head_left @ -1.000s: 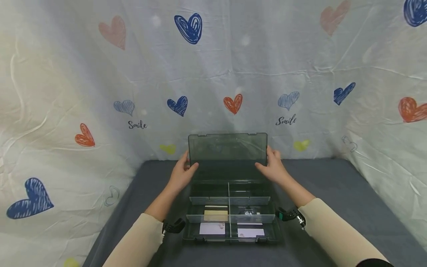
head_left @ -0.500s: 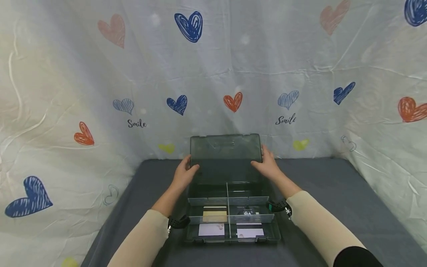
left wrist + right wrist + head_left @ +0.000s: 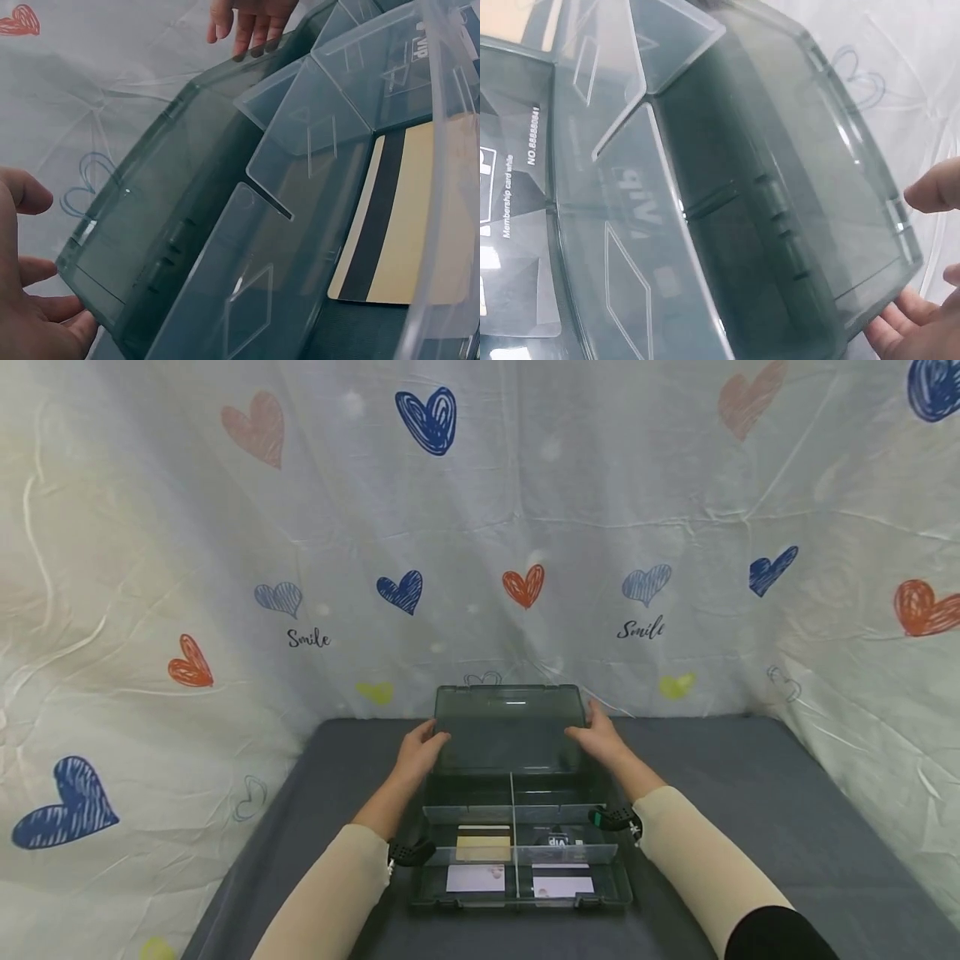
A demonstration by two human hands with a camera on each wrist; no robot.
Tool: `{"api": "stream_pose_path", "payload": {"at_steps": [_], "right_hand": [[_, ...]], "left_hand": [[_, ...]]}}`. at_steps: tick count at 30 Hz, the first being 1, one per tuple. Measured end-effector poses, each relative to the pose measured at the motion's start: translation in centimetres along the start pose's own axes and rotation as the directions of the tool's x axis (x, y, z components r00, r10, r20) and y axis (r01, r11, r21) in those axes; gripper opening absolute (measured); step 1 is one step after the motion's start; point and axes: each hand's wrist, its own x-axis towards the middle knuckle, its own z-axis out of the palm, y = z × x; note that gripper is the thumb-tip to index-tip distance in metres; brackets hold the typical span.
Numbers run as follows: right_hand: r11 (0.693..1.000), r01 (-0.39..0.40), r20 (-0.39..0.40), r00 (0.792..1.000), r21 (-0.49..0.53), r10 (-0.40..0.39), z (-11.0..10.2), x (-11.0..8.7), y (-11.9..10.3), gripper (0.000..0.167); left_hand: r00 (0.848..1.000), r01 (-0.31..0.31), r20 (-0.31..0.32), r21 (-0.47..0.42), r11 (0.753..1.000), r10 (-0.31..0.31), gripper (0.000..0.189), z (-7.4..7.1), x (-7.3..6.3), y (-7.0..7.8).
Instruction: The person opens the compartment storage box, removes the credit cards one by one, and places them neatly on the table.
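Observation:
A dark translucent plastic divided box [image 3: 512, 906] lies on the grey surface with its hinged lid [image 3: 510, 727] raised and leaning back. At the lid's left edge is my left hand [image 3: 416, 756]; in the left wrist view its fingers [image 3: 71, 319] touch the lid's corner, with the thumb apart. My right hand [image 3: 603, 743] is at the opposite edge. Its fingers [image 3: 904, 319] touch the lid's outer side, while the thumb stays off it. Inside lie a gold card [image 3: 394, 217] with a black stripe, a black VIP membership card [image 3: 514, 202] and white cards, left [image 3: 476, 877] and right [image 3: 562, 886].
Clear dividers [image 3: 513, 814] split the box into several compartments. Grey cloth [image 3: 750, 827] spreads around it. Behind hangs a white curtain [image 3: 480, 510] printed with hearts and "Smile", close to the lid's back. Dark bands with cameras sit on both wrists.
The lid has tilted farther back, away from me, and its top edge is lower in the head view. Both hands moved with it, the right one slightly inward. The cards stayed in place.

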Motion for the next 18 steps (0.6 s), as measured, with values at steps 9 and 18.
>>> {"api": "stream_pose_path", "payload": {"at_steps": [9,18], "right_hand": [[0.993,-0.089,0.048,0.995,0.076,0.086,0.1,0.2,1.0,0.088],[0.981,-0.089,0.057,0.995,0.174,0.080,0.2,-0.1,1.7,0.087]], "left_hand": [[0.998,0.062,-0.011,-0.113,0.992,-0.064,0.065,0.2,0.0,-1.1],[0.997,0.073,0.018,-0.128,0.989,-0.071,0.064,0.1,-0.1,-2.0]]}}
